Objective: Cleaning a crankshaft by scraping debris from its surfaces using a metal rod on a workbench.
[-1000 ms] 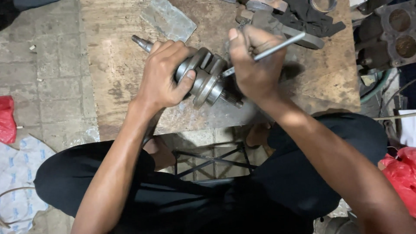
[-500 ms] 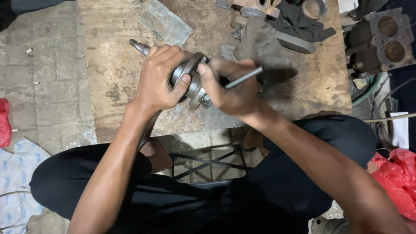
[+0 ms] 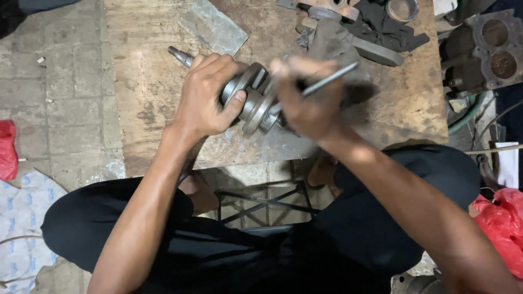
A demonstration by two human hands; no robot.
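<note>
A grey metal crankshaft (image 3: 255, 100) lies on a stained wooden board (image 3: 147, 81), its thin shaft end pointing up and left. My left hand (image 3: 207, 98) is wrapped over its left part, thumb pressed against a round web. My right hand (image 3: 305, 100), blurred by motion, grips a slim metal rod (image 3: 329, 80) whose free end sticks out to the upper right. That hand sits against the crankshaft's right side and hides that end of it.
A flat grey slab (image 3: 213, 26) lies at the board's top. Dark metal parts and a rag (image 3: 376, 27) crowd the upper right, with an engine block (image 3: 487, 49) beyond. Red plastic bags (image 3: 504, 223) lie at right and far left. My legs fill the foreground.
My right hand with the rod swung down onto the crankshaft's right side from higher up. My left hand kept its hold on the crankshaft, which barely shifted.
</note>
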